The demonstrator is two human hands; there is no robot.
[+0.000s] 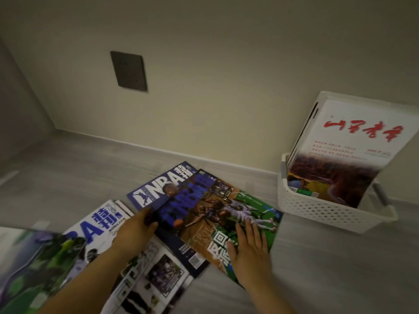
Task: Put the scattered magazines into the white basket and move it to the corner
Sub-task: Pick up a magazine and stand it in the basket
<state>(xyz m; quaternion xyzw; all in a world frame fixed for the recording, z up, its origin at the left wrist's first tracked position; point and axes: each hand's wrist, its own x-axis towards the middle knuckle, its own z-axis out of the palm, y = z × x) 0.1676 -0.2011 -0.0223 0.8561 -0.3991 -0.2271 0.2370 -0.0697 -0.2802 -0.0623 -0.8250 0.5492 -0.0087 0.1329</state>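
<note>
Several magazines lie scattered on the grey floor. My left hand (136,230) grips the left edge of a blue-and-green basketball magazine (217,211), thumb on top. My right hand (248,248) presses flat on the same cover, fingers spread. Under it lies a blue NBA magazine (165,184). A white NBA magazine (99,225) and a green-covered one (38,264) lie further left. The white perforated basket (317,211) stands to the right by the wall, with a white magazine with red script (344,150) leaning upright inside it.
A beige wall with a dark socket plate (128,71) runs behind the magazines. The room corner (54,128) is at the far left. An open magazine (156,275) lies under my left forearm. The basket has a grey handle (381,196).
</note>
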